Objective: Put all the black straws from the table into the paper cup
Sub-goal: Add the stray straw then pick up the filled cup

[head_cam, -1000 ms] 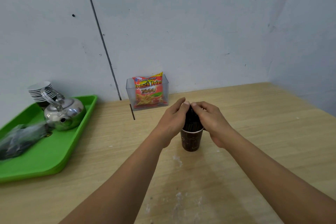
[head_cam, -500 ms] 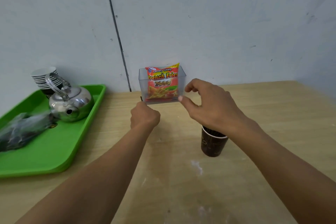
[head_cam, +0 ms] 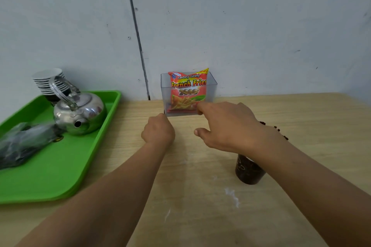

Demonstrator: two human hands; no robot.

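A dark brown paper cup (head_cam: 249, 171) stands on the wooden table (head_cam: 200, 196), right of centre, partly behind my right forearm. Tips of the black straws (head_cam: 278, 131) inside it poke out behind my right wrist. Above and left of the cup, my right hand (head_cam: 226, 126) hovers with relaxed, spread fingers and holds nothing; its index finger points at the clear box. My left hand (head_cam: 158, 130) is curled into a fist on the table at the box's front left corner, where a single black straw lay earlier. That straw is hidden under the fingers.
A clear plastic box (head_cam: 210, 86) holding a red snack packet (head_cam: 187, 90) stands against the wall. On the left, a green tray (head_cam: 60, 170) carries a steel kettle (head_cam: 80, 114), a stack of cups (head_cam: 48, 82) and a plastic bag (head_cam: 22, 144).
Both hands left the straw bundle in the cup. My left hand moved forward-left and curled over the lone straw beside the box. My right hand opened and lifted above the cup.
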